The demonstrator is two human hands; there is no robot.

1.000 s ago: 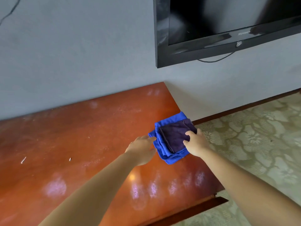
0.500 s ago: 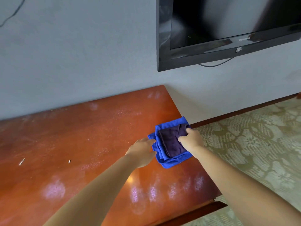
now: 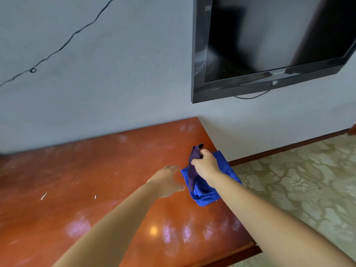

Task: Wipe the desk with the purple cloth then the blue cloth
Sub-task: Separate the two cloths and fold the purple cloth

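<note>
A folded blue cloth (image 3: 225, 166) lies on the glossy red-brown desk (image 3: 96, 170), close to its right edge. My right hand (image 3: 205, 164) grips the purple cloth (image 3: 192, 170) and holds it lifted off the blue one, its top corner sticking up above my fist and the rest hanging down. My left hand (image 3: 166, 180) hovers just left of the blue cloth with fingers spread and relaxed, holding nothing. Dust smears and glare spots show on the desk top.
A black flat screen (image 3: 269, 45) hangs on the grey wall above the desk's right end, with a thin cable (image 3: 67, 39) running across the wall. Two small white scraps (image 3: 44, 195) lie on the desk at the left. Patterned carpet (image 3: 298, 180) is to the right.
My right hand closed on the purple cloth and lifted it up off the blue cloth. The left hand drew slightly back from the blue cloth. The camera tilted up.
</note>
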